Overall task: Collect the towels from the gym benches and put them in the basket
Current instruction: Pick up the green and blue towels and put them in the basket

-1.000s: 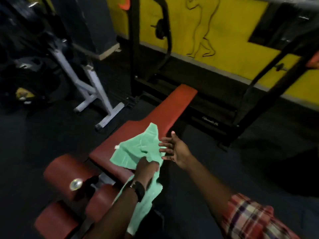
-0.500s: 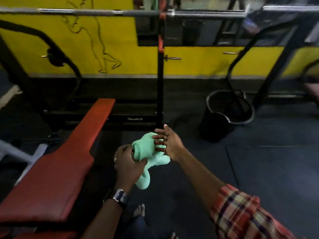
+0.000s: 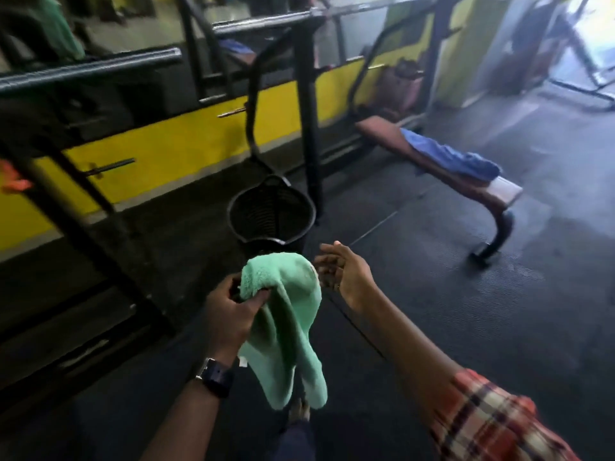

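Left hand (image 3: 229,314) clenched round the bunched top of the green towel (image 3: 286,324), the rest hanging free above the floor (image 3: 449,294) — held gathered, in my judgement, for a clean drop. Basket (image 3: 266,214) stands on the floor just beyond, mouth open, beside a black rack upright (image 3: 307,128); nothing lies between. Right hand (image 3: 342,271) released, palm up, just beside the towel, holding nothing. Far right: a blue towel (image 3: 449,156) draped over a gym bench (image 3: 376,126) — uncollected.

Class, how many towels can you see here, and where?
2: a green towel held by the left hand, and a blue towel draped on the bench at right. The blurred green shape top left is unclear.
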Demonstrator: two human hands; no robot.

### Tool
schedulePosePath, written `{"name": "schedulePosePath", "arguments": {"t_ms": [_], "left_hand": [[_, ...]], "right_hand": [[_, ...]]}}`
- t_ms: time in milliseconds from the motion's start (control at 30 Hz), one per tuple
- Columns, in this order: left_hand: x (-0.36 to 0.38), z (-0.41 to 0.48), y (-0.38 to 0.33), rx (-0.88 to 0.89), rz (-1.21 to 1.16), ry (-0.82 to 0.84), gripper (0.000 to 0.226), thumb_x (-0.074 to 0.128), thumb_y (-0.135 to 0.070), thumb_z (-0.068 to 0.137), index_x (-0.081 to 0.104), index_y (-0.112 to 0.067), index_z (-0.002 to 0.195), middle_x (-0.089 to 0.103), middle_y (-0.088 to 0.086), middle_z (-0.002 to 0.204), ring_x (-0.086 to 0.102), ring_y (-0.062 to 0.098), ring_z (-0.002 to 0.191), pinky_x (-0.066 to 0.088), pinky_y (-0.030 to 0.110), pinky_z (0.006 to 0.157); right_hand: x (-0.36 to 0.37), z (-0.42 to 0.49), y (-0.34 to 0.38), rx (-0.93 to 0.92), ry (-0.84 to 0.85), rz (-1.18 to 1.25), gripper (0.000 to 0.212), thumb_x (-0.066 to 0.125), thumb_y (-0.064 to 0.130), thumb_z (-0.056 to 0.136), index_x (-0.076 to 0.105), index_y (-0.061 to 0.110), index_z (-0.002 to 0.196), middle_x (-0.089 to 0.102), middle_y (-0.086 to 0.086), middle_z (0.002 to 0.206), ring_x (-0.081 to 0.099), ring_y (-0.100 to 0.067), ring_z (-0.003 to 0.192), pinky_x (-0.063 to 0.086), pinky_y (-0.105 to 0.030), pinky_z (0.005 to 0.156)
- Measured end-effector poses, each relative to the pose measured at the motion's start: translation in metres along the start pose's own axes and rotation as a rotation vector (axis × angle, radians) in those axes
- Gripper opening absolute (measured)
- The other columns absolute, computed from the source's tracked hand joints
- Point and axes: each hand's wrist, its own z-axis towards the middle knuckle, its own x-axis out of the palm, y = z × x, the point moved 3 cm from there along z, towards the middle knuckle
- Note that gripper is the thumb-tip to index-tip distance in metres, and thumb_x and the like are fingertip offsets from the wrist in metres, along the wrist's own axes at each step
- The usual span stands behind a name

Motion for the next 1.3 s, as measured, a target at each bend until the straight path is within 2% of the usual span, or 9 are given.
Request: {"name": "schedulePosePath", "arguments": {"t_ms": [100, 233, 400, 600, 700, 867, 1067, 1133, 1300], "left_hand": [[0.061, 0.049, -0.022, 0.013, -0.051, 0.119, 0.032, 0.089, -0.010, 0.065, 0.069, -0.027, 0.084, 0.073, -0.001, 0.078, 0.067, 0.011, 0.067, 0.054, 0.031, 0.064], [0.137, 0.102, -0.050, 0.048, -0.096, 0.335, 0.036, 0.091, -0.016, 0.062, 0.069, -0.023, 0.090, 0.075, 0.000, 0.081, 0.072, 0.011, 0.071, 0.059, 0.030, 0.062], [0.229, 0.154, -0.080, 0.073, -0.109, 0.443, 0.060, 0.096, -0.033, 0.049, 0.057, -0.027, 0.094, 0.070, 0.004, 0.090, 0.068, 0.011, 0.076, 0.059, 0.031, 0.068], [0.355, 0.214, -0.105, 0.069, -0.082, 0.483, 0.065, 0.093, -0.045, 0.045, 0.062, -0.034, 0.102, 0.072, 0.000, 0.096, 0.070, 0.018, 0.084, 0.060, 0.038, 0.074], [0.414, 0.242, -0.121, 0.058, -0.105, 0.508, 0.065, 0.091, -0.044, 0.044, 0.064, -0.038, 0.103, 0.071, -0.001, 0.092, 0.070, 0.014, 0.079, 0.060, 0.032, 0.072], [0.496, 0.290, -0.156, 0.029, -0.077, 0.516, 0.090, 0.091, -0.038, 0.051, 0.053, -0.036, 0.132, 0.068, -0.001, 0.098, 0.071, 0.003, 0.080, 0.055, 0.019, 0.065], [0.592, 0.349, -0.181, 0.009, -0.090, 0.483, 0.083, 0.091, -0.016, 0.062, 0.054, -0.027, 0.134, 0.069, 0.000, 0.103, 0.071, 0.008, 0.085, 0.056, 0.020, 0.070], [0.623, 0.370, -0.189, 0.016, -0.102, 0.486, 0.080, 0.090, -0.010, 0.064, 0.055, -0.021, 0.135, 0.069, 0.001, 0.104, 0.070, 0.013, 0.090, 0.056, 0.026, 0.075], [0.715, 0.444, -0.199, -0.027, -0.120, 0.485, 0.064, 0.087, -0.007, 0.067, 0.063, -0.013, 0.126, 0.073, 0.005, 0.105, 0.071, 0.016, 0.093, 0.057, 0.033, 0.084]], "right_hand": [[-0.039, 0.031, 0.048, -0.066, -0.117, 0.039, 0.033, 0.053, 0.036, 0.093, 0.068, 0.008, 0.101, 0.068, -0.008, 0.081, 0.058, -0.019, 0.057, 0.047, -0.030, 0.052], [-0.088, 0.063, 0.101, -0.121, -0.215, 0.085, 0.031, 0.052, 0.038, 0.093, 0.068, 0.012, 0.098, 0.070, -0.004, 0.076, 0.060, -0.016, 0.057, 0.047, -0.029, 0.053], [-0.157, 0.096, 0.149, -0.147, -0.312, 0.233, 0.033, 0.047, 0.040, 0.095, 0.067, 0.015, 0.101, 0.070, -0.003, 0.084, 0.061, -0.016, 0.064, 0.049, -0.031, 0.059], [-0.239, 0.171, 0.202, -0.174, -0.375, 0.328, 0.031, 0.045, 0.038, 0.096, 0.066, 0.016, 0.098, 0.069, -0.005, 0.090, 0.061, -0.018, 0.073, 0.048, -0.034, 0.065], [-0.276, 0.217, 0.233, -0.155, -0.405, 0.394, 0.030, 0.045, 0.038, 0.096, 0.065, 0.017, 0.098, 0.068, -0.004, 0.091, 0.060, -0.018, 0.074, 0.047, -0.032, 0.065], [-0.327, 0.288, 0.286, -0.137, -0.401, 0.437, 0.026, 0.047, 0.037, 0.094, 0.064, 0.018, 0.099, 0.070, -0.005, 0.091, 0.062, -0.019, 0.075, 0.046, -0.032, 0.066], [-0.375, 0.367, 0.342, -0.107, -0.399, 0.472, 0.023, 0.047, 0.036, 0.094, 0.062, 0.020, 0.097, 0.071, -0.004, 0.086, 0.062, -0.018, 0.072, 0.047, -0.032, 0.064], [-0.391, 0.393, 0.358, -0.098, -0.408, 0.464, 0.024, 0.045, 0.036, 0.095, 0.061, 0.019, 0.100, 0.070, -0.005, 0.088, 0.062, -0.019, 0.073, 0.046, -0.033, 0.065], [-0.432, 0.486, 0.408, -0.083, -0.440, 0.424, 0.023, 0.048, 0.034, 0.092, 0.060, 0.019, 0.104, 0.069, -0.006, 0.092, 0.061, -0.019, 0.073, 0.046, -0.032, 0.064]]}}
